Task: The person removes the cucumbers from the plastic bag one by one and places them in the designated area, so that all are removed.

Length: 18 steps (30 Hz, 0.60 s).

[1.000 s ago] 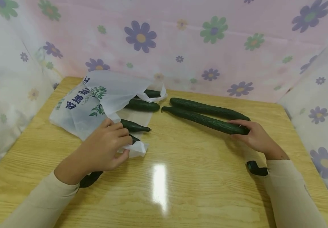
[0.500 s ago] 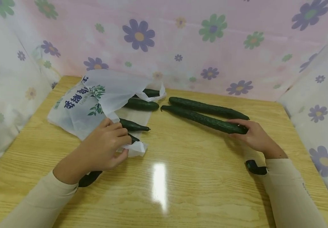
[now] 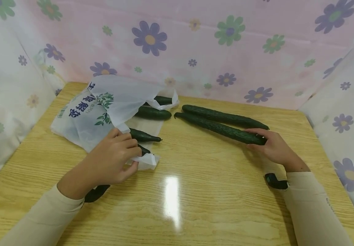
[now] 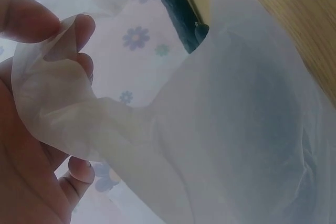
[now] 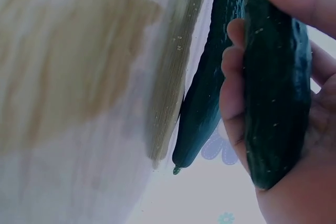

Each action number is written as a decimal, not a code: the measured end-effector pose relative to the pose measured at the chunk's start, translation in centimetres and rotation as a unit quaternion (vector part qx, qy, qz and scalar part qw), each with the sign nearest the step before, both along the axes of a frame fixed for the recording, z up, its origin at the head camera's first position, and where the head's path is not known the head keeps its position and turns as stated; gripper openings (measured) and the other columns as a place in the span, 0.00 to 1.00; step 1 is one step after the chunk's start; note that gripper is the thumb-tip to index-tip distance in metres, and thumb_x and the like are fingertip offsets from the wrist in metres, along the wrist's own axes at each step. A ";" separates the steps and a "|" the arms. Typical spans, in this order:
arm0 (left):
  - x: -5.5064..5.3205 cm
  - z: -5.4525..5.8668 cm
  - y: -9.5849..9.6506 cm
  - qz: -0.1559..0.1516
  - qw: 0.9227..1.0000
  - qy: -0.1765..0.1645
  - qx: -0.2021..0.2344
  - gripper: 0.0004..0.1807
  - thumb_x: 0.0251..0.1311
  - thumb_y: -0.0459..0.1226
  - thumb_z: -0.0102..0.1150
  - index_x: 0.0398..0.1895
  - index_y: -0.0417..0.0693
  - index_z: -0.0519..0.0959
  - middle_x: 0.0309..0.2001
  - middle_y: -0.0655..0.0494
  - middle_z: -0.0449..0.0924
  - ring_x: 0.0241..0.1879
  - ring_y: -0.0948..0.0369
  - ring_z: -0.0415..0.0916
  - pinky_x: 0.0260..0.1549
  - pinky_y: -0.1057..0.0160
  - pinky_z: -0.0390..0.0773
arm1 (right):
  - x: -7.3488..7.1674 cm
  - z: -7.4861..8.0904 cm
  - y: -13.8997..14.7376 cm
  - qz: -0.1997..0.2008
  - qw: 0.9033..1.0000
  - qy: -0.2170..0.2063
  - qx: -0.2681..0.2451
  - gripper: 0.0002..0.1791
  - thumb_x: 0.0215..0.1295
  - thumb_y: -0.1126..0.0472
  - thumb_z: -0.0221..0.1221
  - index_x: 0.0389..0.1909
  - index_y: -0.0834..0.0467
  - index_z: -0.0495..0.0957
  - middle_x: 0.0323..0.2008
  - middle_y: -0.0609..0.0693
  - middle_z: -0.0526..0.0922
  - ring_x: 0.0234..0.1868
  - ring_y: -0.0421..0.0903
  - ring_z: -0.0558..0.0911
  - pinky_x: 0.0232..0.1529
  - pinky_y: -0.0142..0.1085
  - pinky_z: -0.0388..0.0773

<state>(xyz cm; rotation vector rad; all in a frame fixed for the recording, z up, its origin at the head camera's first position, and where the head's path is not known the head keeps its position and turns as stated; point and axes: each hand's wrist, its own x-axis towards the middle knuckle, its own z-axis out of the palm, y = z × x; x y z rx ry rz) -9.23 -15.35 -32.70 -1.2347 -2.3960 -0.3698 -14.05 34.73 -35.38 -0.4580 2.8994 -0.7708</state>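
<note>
The person's left hand [image 3: 112, 160] pinches the rim of a white printed bag [image 3: 81, 128], which lies near the far left corner of the table [image 3: 210, 191], with several bagged cucumbers [image 3: 154, 113] poking from its mouth. The right hand [image 3: 275, 147] curls thumb and fingers round the right end of a long cucumber [image 3: 217, 128]. A second cucumber [image 3: 226, 116] lies just behind it, near the far edge.

Head cam, up high, looks fwd & down over yellowish wood-grain table [image 3: 213, 191]. L wrist cam, v. close, faces translucent white plastic bag [image 4: 252, 129]; R wrist cam, also close, faces held long dark-green cucumber [image 5: 275, 98]. Head view shares bag w/ L, cucumber w/ R.
</note>
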 end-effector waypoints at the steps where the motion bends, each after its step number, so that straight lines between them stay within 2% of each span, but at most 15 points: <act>1: 0.0 0.0 0.0 0.000 1.000 0.000 0.000 0.03 0.48 0.38 0.57 0.25 0.51 0.79 0.27 0.60 0.77 0.31 0.59 0.70 0.38 0.58 0.62 | 0.0 0.0 -0.1 0.000 1.000 0.002 0.004 0.28 0.66 0.57 0.65 0.67 0.53 0.73 0.63 0.64 0.76 0.13 0.36 0.59 0.39 0.38 0.68; 3: 0.0 -0.1 0.0 -0.001 1.000 0.000 0.000 0.03 0.48 0.38 0.57 0.25 0.51 0.79 0.27 0.60 0.77 0.31 0.59 0.69 0.38 0.58 0.62 | 0.1 -0.2 -0.1 0.006 1.000 0.015 0.008 0.28 0.65 0.58 0.66 0.66 0.54 0.74 0.62 0.64 0.77 0.23 0.43 0.75 0.43 0.42 0.73; 5: 0.0 -0.1 0.0 -0.001 1.000 -0.001 -0.001 0.03 0.48 0.39 0.58 0.25 0.51 0.79 0.27 0.60 0.76 0.31 0.59 0.69 0.38 0.58 0.63 | 0.1 -0.4 -0.2 0.016 0.999 0.032 0.013 0.28 0.64 0.60 0.67 0.65 0.56 0.74 0.60 0.62 0.78 0.38 0.51 0.81 0.46 0.50 0.75; 8: 0.0 -0.1 -0.1 0.000 1.000 -0.003 -0.002 0.03 0.48 0.39 0.58 0.25 0.51 0.79 0.27 0.60 0.76 0.31 0.59 0.69 0.38 0.57 0.63 | 0.0 -0.6 -0.4 0.032 0.997 0.057 0.026 0.28 0.62 0.64 0.67 0.64 0.57 0.75 0.54 0.59 0.78 0.40 0.53 0.79 0.42 0.49 0.76; 9: 0.0 -0.1 -0.1 0.001 1.000 -0.004 -0.003 0.03 0.48 0.39 0.58 0.26 0.51 0.79 0.27 0.60 0.77 0.31 0.59 0.69 0.38 0.57 0.63 | 0.0 -0.6 -0.4 0.036 0.997 0.064 0.034 0.29 0.62 0.64 0.68 0.64 0.57 0.75 0.52 0.57 0.77 0.36 0.50 0.78 0.39 0.45 0.75; 12: -0.1 -0.1 -0.1 0.003 1.000 -0.007 -0.006 0.03 0.49 0.39 0.58 0.26 0.51 0.79 0.27 0.60 0.76 0.31 0.59 0.69 0.38 0.57 0.63 | -0.1 -0.6 -0.6 0.045 0.995 0.078 0.052 0.29 0.61 0.66 0.68 0.65 0.58 0.75 0.50 0.56 0.77 0.32 0.45 0.74 0.34 0.40 0.71; 15: -0.1 -0.1 -0.1 0.004 1.000 -0.008 -0.007 0.03 0.49 0.39 0.58 0.26 0.51 0.79 0.27 0.60 0.76 0.31 0.59 0.69 0.38 0.58 0.62 | -0.1 -0.6 -0.7 0.052 0.993 0.084 0.062 0.30 0.61 0.67 0.67 0.65 0.60 0.74 0.50 0.58 0.77 0.40 0.49 0.78 0.37 0.43 0.74; 18: -0.1 -0.1 -0.1 0.002 1.000 -0.005 -0.005 0.03 0.49 0.39 0.57 0.25 0.51 0.79 0.26 0.60 0.76 0.30 0.59 0.68 0.37 0.58 0.62 | -0.2 -0.7 -0.8 0.049 0.994 0.069 0.068 0.30 0.63 0.66 0.66 0.67 0.61 0.72 0.52 0.61 0.76 0.45 0.56 0.80 0.41 0.51 0.77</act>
